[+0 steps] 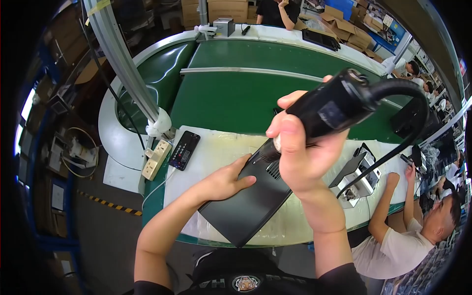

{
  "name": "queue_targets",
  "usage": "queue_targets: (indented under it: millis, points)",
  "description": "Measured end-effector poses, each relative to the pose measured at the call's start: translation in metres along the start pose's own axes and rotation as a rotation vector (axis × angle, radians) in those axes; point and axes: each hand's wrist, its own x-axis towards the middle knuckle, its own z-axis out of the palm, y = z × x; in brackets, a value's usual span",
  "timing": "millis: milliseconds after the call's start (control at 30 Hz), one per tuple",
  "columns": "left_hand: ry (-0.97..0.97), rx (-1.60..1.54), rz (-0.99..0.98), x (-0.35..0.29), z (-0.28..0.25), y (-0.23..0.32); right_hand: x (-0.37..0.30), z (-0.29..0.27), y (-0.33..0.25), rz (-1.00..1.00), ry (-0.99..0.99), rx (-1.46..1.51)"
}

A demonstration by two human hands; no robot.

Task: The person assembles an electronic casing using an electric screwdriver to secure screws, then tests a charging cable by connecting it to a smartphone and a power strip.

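My right hand is wrapped round a black hot-air gun with a thick black cable or hose at its rear end. Its metal nozzle points down at a flat black casing, close above a patch of vent slots; whether they touch I cannot tell. The casing lies slantwise on the pale work mat. My left hand grips it by its left side, thumb across the top and fingers toward the far edge. Part of the casing is hidden by my right hand.
A phone and a beige power strip lie left, by a metal post. A white box-shaped unit stands right, near a co-worker. Beyond runs a green conveyor; another person sits behind it.
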Motion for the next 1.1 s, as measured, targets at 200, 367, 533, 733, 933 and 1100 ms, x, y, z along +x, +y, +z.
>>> queue_targets:
  millis: [200,367,533,733,933,1100]
  points:
    - [0.001,-0.014,0.022,-0.001,0.002,-0.013,-0.008,0.016,0.015,0.084,-0.061,0.091]
    - [-0.013,0.021,0.05,0.002,-0.001,-0.009,-0.008,0.015,0.026,0.051,-0.082,0.011]
    - [-0.003,0.025,0.063,0.001,0.001,-0.011,-0.011,0.017,0.031,0.044,-0.081,0.043]
    - [-0.003,0.054,0.019,-0.003,0.0,-0.002,-0.011,0.021,0.03,0.06,-0.053,0.088]
    - [0.002,-0.195,0.07,-0.02,0.0,-0.026,-0.002,-0.034,-0.025,0.027,0.041,-0.104]
    - [0.265,-0.672,-0.077,-0.084,0.032,-0.12,-0.044,-0.166,-0.074,-0.143,0.582,-0.814]
